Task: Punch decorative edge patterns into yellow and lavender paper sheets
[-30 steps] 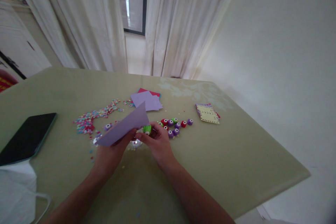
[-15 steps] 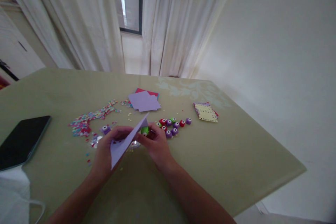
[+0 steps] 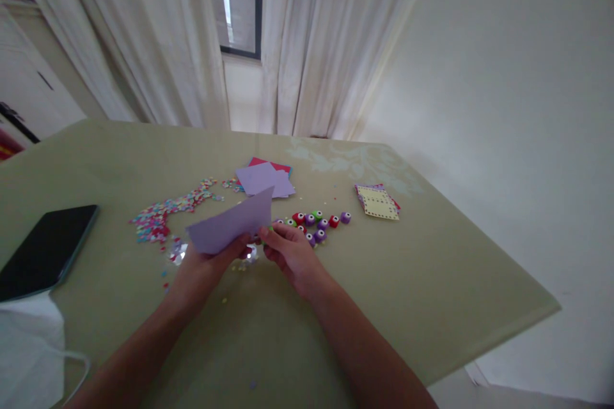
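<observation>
A sheet of purple paper (image 3: 235, 222) is tilted up in my left hand (image 3: 204, 275), whose fingers are closed on its lower edge. My right hand (image 3: 295, 259) is closed at the paper's right corner on a small green craft punch (image 3: 265, 239), mostly hidden by the fingers. Several red, green and purple craft punches (image 3: 320, 225) stand just beyond my right hand. Beneath and beside my left hand are small clear, shiny pieces (image 3: 178, 253) among bits of paper.
Colourful paper confetti (image 3: 160, 216) is spread at the left of the table (image 3: 398, 294). Purple and red sheets (image 3: 263, 180) lie at the back, and punched yellow cards (image 3: 378, 203) to the right. A dark tablet (image 3: 48, 249) and a white face mask (image 3: 29, 348) are at the left edge.
The purple paper has turned from steeply upright to a broader tilt with its back facing me. My left hand has rotated with it, and the green punch is now more covered.
</observation>
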Demonstrator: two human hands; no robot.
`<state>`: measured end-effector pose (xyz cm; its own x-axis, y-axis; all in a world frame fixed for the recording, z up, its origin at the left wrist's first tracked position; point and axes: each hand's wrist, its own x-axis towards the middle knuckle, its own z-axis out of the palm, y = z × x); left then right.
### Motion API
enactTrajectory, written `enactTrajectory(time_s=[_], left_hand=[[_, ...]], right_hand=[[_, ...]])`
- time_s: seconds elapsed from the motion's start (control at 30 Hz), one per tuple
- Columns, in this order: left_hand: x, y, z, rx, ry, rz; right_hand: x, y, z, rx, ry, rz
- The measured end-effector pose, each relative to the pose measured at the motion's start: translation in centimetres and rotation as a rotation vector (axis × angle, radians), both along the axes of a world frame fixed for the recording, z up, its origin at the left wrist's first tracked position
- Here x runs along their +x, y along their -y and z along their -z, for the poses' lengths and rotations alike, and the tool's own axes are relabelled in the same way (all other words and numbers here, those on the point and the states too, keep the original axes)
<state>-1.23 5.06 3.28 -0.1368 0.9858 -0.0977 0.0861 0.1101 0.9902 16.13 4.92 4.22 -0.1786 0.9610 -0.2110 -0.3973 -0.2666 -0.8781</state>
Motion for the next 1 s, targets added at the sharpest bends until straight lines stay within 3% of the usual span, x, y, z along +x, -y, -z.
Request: enactTrajectory(time_s=[0.23,0.5,1.0], left_hand=[[0.1,0.2,0.5,0.016,-0.02,0.065],[0.7,0.3,-0.1,0.051,-0.006,0.057],[0.8,0.3,0.2,0.05,0.012,0.056]], right_hand=[[0.1,-0.3,0.5,-0.025,0.03,0.01],[0.2,-0.2,1.3,0.041,0.102,0.024],[0.1,-0.1,0.6,0.088,0.206,-0.014]])
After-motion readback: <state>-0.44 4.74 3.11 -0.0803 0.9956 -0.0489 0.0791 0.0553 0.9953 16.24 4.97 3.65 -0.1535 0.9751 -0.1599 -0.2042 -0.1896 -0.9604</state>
